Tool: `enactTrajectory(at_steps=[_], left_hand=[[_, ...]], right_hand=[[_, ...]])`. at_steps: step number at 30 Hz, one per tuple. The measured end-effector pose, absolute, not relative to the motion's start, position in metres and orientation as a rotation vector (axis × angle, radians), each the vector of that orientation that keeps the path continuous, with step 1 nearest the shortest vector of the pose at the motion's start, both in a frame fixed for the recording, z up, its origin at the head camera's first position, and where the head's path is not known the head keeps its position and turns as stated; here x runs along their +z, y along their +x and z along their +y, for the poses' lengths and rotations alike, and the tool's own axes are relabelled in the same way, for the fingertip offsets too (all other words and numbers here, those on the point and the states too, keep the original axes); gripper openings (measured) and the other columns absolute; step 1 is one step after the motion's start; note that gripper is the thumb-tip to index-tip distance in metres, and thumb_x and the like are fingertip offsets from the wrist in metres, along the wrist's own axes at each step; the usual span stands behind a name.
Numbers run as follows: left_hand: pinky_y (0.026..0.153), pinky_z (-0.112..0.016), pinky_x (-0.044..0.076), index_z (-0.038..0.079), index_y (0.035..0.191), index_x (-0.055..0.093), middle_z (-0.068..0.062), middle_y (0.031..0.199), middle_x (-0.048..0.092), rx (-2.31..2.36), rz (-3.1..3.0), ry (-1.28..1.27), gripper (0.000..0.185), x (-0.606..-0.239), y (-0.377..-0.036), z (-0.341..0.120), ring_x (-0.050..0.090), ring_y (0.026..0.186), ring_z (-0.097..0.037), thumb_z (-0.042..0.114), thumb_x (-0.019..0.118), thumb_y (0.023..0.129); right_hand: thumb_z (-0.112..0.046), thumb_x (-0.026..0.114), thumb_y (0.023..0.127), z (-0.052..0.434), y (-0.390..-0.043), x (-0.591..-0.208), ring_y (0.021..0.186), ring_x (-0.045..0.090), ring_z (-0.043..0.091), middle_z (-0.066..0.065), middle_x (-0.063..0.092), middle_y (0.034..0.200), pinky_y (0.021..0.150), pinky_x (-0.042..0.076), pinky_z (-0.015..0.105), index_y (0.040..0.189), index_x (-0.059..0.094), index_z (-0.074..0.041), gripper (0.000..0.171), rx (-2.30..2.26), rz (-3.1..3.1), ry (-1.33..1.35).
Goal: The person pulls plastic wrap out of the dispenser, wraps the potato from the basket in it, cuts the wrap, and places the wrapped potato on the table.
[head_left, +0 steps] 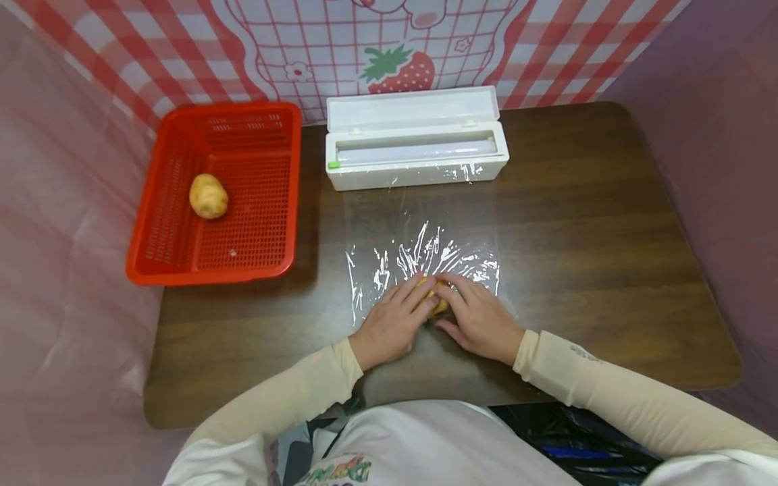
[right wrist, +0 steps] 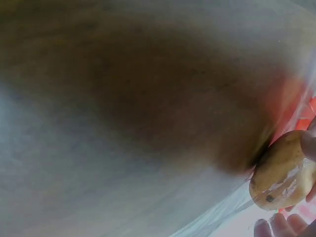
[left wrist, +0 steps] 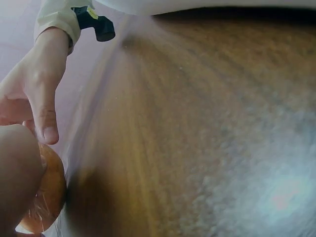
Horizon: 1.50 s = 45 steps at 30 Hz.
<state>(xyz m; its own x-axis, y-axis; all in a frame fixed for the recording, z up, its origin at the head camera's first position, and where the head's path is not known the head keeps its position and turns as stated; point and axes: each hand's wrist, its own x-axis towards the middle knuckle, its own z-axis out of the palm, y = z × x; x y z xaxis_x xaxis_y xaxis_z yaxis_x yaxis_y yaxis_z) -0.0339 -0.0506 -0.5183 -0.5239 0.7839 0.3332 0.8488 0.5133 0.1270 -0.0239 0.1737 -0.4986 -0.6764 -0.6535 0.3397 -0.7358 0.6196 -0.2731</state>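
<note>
Potatoes (right wrist: 276, 170): one between two hands (head_left: 390, 324), one in basket (head_left: 261, 202).

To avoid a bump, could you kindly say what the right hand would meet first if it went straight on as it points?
The right hand would likely first meet the potato, then the left hand just beyond, though depth between them is unclear.

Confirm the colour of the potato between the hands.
Yellowish tan; the potato shows best in the right wrist view.
</note>
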Motion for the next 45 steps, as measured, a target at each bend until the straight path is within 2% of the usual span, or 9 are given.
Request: enactTrajectory(at_steps=[3, 10, 16, 20, 25, 28, 35, 45], left_hand=[[0.107, -0.046, 0.043, 0.007, 0.13, 0.058, -0.016, 0.145, 0.05, -0.412, -2.503, -1.387, 0.054, -0.517, -0.035, -0.05, 0.039, 0.141, -0.038, 0.006, 0.064, 0.076], [0.106, -0.051, 0.042, 0.005, 0.13, 0.056, -0.015, 0.144, 0.049, -0.404, -2.581, -1.368, 0.055, -0.514, -0.037, -0.052, 0.039, 0.141, -0.038, 0.008, 0.068, 0.076], [0.106, -0.05, 0.041, 0.008, 0.134, 0.057, -0.011, 0.148, 0.048, -0.388, -2.626, -1.371, 0.062, -0.508, -0.041, -0.053, 0.041, 0.139, -0.034, 0.008, 0.069, 0.074], [0.105, -0.046, 0.042, 0.009, 0.137, 0.057, -0.008, 0.142, 0.053, -0.413, -2.649, -1.394, 0.05, -0.501, -0.046, -0.052, 0.044, 0.135, -0.031, 0.014, 0.067, 0.089], [0.106, -0.045, 0.042, 0.009, 0.137, 0.058, -0.006, 0.136, 0.059, -0.517, -2.677, -1.435, 0.046, -0.494, -0.051, -0.053, 0.048, 0.128, -0.03, 0.019, 0.07, 0.093], [0.106, -0.045, 0.042, 0.009, 0.136, 0.057, -0.006, 0.134, 0.06, -0.547, -2.704, -1.46, 0.046, -0.491, -0.055, -0.053, 0.049, 0.127, -0.03, 0.019, 0.072, 0.093], [0.096, -0.042, 0.052, 0.01, 0.129, 0.059, -0.004, 0.131, 0.061, -0.676, -2.762, -1.457, 0.041, -0.484, -0.069, -0.054, 0.054, 0.122, -0.029, 0.021, 0.074, 0.092], [0.097, -0.043, 0.05, 0.011, 0.139, 0.057, -0.006, 0.13, 0.065, -0.906, -3.009, -1.414, 0.046, -0.469, -0.09, -0.054, 0.054, 0.122, -0.027, 0.022, 0.071, 0.096]], right_hand=[[-0.02, 0.082, 0.083, 0.172, -0.026, -0.497, 0.11, 0.06, 0.038, 0.025, 0.051, 0.135, 0.087, 0.053, 0.051, 0.144, 0.044, 0.003, 0.075, 0.57, -2.651, 1.146], [-0.019, 0.074, 0.091, 0.17, -0.035, -0.489, 0.103, 0.065, 0.039, 0.024, 0.057, 0.129, 0.085, 0.056, 0.05, 0.14, 0.053, -0.001, 0.057, 0.531, -2.666, 1.195], [-0.019, 0.081, 0.086, 0.172, -0.037, -0.484, 0.1, 0.066, 0.035, 0.019, 0.062, 0.12, 0.084, 0.056, 0.048, 0.139, 0.054, 0.001, 0.063, 0.569, -2.679, 1.18], [-0.021, 0.083, 0.083, 0.174, -0.04, -0.482, 0.091, 0.066, 0.033, 0.017, 0.065, 0.111, 0.08, 0.056, 0.048, 0.138, 0.055, 0.001, 0.065, 0.567, -2.681, 1.168], [-0.023, 0.085, 0.08, 0.174, -0.045, -0.481, 0.085, 0.066, 0.031, 0.015, 0.066, 0.104, 0.076, 0.055, 0.047, 0.133, 0.056, 0.001, 0.065, 0.562, -2.687, 1.166], [-0.025, 0.086, 0.078, 0.174, -0.048, -0.482, 0.088, 0.067, 0.032, 0.015, 0.068, 0.104, 0.077, 0.055, 0.048, 0.131, 0.056, 0.001, 0.066, 0.582, -2.7, 1.164], [-0.029, 0.085, 0.078, 0.172, -0.061, -0.473, 0.094, 0.069, 0.033, 0.015, 0.071, 0.11, 0.082, 0.055, 0.051, 0.13, 0.056, -0.003, 0.065, 0.693, -2.823, 1.125], [-0.026, 0.088, 0.075, 0.173, -0.081, -0.467, 0.096, 0.07, 0.029, 0.01, 0.072, 0.112, 0.08, 0.055, 0.05, 0.123, 0.061, -0.007, 0.058, 0.823, -2.974, 1.034]])
